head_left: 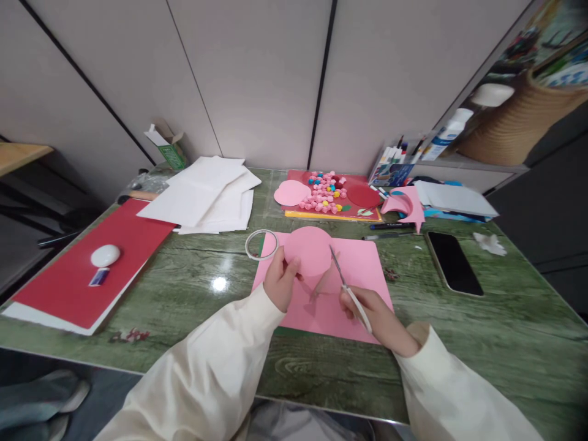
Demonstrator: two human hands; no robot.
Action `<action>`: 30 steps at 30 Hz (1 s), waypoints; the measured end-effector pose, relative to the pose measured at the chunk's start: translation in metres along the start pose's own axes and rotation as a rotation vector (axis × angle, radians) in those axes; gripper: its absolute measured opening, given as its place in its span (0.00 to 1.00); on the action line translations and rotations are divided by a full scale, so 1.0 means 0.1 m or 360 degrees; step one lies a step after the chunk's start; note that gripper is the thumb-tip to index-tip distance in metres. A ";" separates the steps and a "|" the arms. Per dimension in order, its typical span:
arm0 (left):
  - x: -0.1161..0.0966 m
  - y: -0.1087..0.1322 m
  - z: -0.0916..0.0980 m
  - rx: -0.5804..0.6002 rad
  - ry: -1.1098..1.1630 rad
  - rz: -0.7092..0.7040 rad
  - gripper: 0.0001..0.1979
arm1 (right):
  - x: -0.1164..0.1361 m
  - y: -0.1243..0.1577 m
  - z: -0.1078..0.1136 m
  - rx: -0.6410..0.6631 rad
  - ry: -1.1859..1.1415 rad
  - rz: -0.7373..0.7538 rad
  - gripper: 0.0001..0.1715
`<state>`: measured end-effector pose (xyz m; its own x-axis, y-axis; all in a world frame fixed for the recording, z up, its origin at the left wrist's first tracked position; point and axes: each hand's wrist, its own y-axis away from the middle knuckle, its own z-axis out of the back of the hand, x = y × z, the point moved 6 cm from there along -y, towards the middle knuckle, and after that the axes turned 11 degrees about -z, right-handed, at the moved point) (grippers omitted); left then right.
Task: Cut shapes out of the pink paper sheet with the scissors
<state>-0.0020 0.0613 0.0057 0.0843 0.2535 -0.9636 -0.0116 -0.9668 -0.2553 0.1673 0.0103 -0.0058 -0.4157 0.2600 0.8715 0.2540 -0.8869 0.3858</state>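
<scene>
Above the pink sheet [353, 275], we pinch a pink paper circle [309, 250] in our left hand [281, 282], while our right hand [374, 315] grips scissors [350, 291], blades at the circle's right edge.

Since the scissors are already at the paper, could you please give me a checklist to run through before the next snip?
1. Left hand grips the pink circle: ok, fingers pinch its left edge.
2. Right hand holds the scissors: ok.
3. Blades at the circle's right edge: ok, tips by it.
4. Left fingers away from the blades: ok, they sit on the opposite side.
5. Blades open: cannot tell, too thin to see.
6. Tape ring and phone out of the cutting path: ok, both lie apart on the table.
</scene>
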 end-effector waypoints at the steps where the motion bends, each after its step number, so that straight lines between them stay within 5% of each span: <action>1: 0.01 0.00 0.00 0.0013 -0.0016 0.0010 0.09 | 0.00 0.00 0.00 0.0003 -0.0005 -0.0004 0.21; 13: 0.00 0.02 -0.05 0.0139 -0.0030 0.0013 0.11 | -0.03 -0.01 0.01 -0.0012 -0.0095 -0.0003 0.21; 30: -0.05 -0.01 0.00 0.0056 -0.0030 -0.0033 0.11 | -0.04 -0.02 -0.01 0.0036 -0.0075 -0.0011 0.20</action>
<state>-0.0026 0.0612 0.0112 0.0659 0.2742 -0.9594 -0.0450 -0.9597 -0.2774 0.1679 0.0104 -0.0101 -0.3762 0.2843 0.8818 0.2712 -0.8763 0.3982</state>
